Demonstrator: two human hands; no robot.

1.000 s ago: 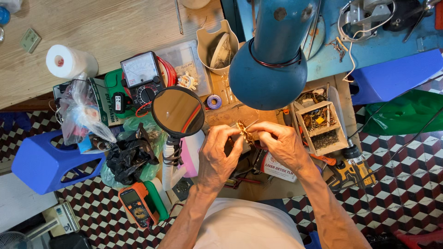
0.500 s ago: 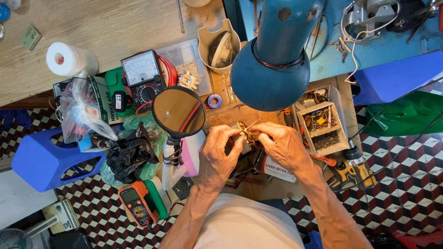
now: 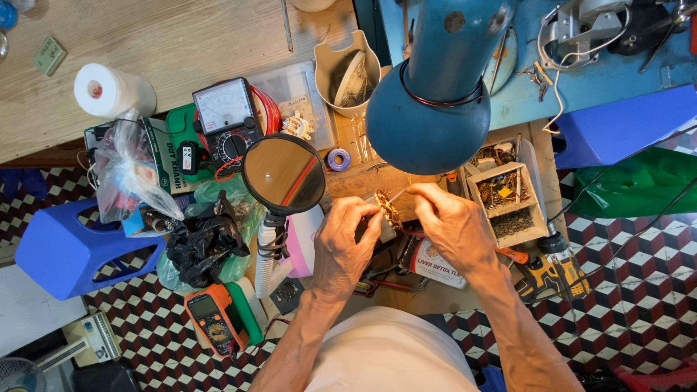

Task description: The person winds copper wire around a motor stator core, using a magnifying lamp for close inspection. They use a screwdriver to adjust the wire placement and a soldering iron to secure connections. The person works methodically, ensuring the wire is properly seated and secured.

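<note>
A small copper-coloured coil part (image 3: pixel 388 209) sits between both hands, just above the cluttered wooden bench (image 3: pixel 181 36) and below the big blue lamp shade (image 3: pixel 428 120). The left hand (image 3: pixel 347 243) pinches the part with its fingertips. The right hand (image 3: pixel 450 225) grips a thin light wire (image 3: pixel 397 194) that reaches to the part. A round magnifier (image 3: pixel 284 174) stands to the left, near an analog meter (image 3: pixel 223 116). A small compartment box (image 3: pixel 506 202) is to the right.

Count: two hands, left hand (image 3: pixel 347 243) and right hand (image 3: pixel 450 226); two meters, one analogue meter (image 3: pixel 226 116), one orange multimeter (image 3: pixel 209 319); one paper roll (image 3: pixel 112 91); one magnifier (image 3: pixel 284 174); one blue lamp (image 3: pixel 430 109).
</note>
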